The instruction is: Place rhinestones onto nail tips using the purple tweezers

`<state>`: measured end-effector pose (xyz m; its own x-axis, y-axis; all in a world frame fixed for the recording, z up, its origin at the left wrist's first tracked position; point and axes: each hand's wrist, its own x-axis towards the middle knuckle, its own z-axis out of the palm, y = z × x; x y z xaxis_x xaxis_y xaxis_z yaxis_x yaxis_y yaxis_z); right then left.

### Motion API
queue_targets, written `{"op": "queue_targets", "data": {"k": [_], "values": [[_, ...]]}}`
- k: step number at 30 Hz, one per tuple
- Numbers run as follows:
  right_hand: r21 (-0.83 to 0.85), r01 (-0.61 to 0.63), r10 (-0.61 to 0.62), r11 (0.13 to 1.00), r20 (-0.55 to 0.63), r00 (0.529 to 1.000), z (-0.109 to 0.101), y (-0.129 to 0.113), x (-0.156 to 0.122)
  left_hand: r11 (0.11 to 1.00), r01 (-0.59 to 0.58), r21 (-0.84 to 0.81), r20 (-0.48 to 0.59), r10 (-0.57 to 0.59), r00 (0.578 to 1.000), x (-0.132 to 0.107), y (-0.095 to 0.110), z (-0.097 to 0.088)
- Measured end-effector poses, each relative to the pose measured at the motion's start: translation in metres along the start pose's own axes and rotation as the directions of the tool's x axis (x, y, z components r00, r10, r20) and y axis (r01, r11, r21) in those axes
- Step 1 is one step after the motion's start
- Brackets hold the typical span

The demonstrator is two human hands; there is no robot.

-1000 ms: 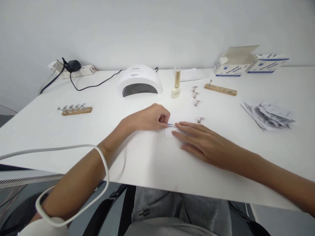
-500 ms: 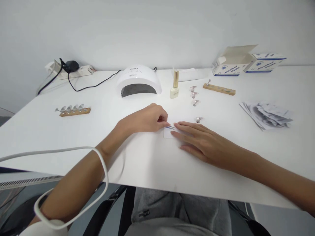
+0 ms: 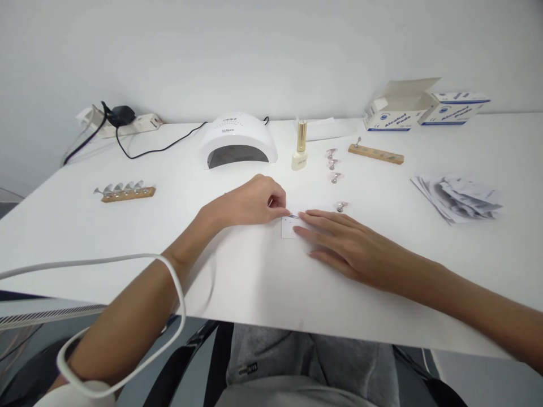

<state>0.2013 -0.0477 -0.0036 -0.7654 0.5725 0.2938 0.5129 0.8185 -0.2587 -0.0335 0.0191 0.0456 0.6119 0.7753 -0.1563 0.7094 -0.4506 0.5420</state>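
Observation:
A small white alcohol pad packet [image 3: 288,229] with a blue stripe along its far edge lies flat on the table in front of me. My left hand [image 3: 261,200] is closed in a pinch at that striped edge, thumb and forefinger together. From the right, my right hand [image 3: 345,243] lies with its fingers stretched out, the fingertips resting on the packet's right side and covering part of it. Beyond my right hand stand several clear pinkish nail tips [image 3: 340,207] on small metal holders, in a loose column.
A white nail lamp [image 3: 240,138] and a gold-capped polish bottle [image 3: 299,152] stand behind my hands. Wooden stand bars lie left [image 3: 128,194] and right [image 3: 376,154]. Torn packets [image 3: 460,198] and alcohol pad boxes [image 3: 394,110] are at right. A white cable [image 3: 172,271] loops by my left arm.
My left hand has shifted slightly away from me at the packet's far edge. The blue stripe there now shows narrower, with more white below it. My right hand stays in place.

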Motion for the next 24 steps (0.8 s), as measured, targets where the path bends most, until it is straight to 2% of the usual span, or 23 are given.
{"op": "queue_targets", "data": {"k": [6, 10, 14, 17, 19, 21, 22, 24], "values": [[0.031, -0.004, 0.004, 1.0, 0.002, 1.0, 0.0, 0.002, 0.0, 0.997, -0.057, -0.045, -0.02, 0.056, 0.998, -0.001, 0.001, -0.004], [0.065, -0.011, 0.011, 0.998, -0.007, 1.0, 0.002, 0.005, -0.001, 0.995, -0.046, -0.093, 0.0, 0.046, 0.999, -0.001, 0.001, -0.007], [0.137, -0.017, 0.033, 0.99, -0.119, 0.992, -0.006, 0.007, 0.001, 0.993, -0.025, -0.117, 0.002, 0.026, 1.0, -0.001, 0.001, -0.008], [0.157, -0.151, 0.188, 0.976, -0.255, 0.949, -0.029, 0.012, 0.004, 0.991, -0.015, -0.131, 0.011, 0.017, 1.0, -0.001, 0.001, -0.008], [0.145, -0.359, 0.387, 0.922, -0.313, 0.867, -0.045, 0.022, 0.006, 0.989, -0.009, -0.148, 0.019, 0.012, 1.0, -0.001, 0.002, -0.008], [0.165, -0.53, 0.555, 0.832, -0.25, 0.794, -0.056, 0.039, 0.005, 0.986, -0.004, -0.169, 0.025, 0.009, 1.0, -0.001, 0.003, -0.009], [0.187, -0.574, 0.602, 0.797, -0.165, 0.781, -0.059, 0.048, 0.004, 0.984, -0.002, -0.178, 0.027, 0.007, 1.0, -0.001, 0.003, -0.009], [0.236, -0.609, 0.618, 0.758, 0.04, 0.785, -0.059, 0.069, 0.0, 0.981, 0.003, -0.194, 0.036, 0.004, 0.999, -0.002, 0.004, -0.01]]}}
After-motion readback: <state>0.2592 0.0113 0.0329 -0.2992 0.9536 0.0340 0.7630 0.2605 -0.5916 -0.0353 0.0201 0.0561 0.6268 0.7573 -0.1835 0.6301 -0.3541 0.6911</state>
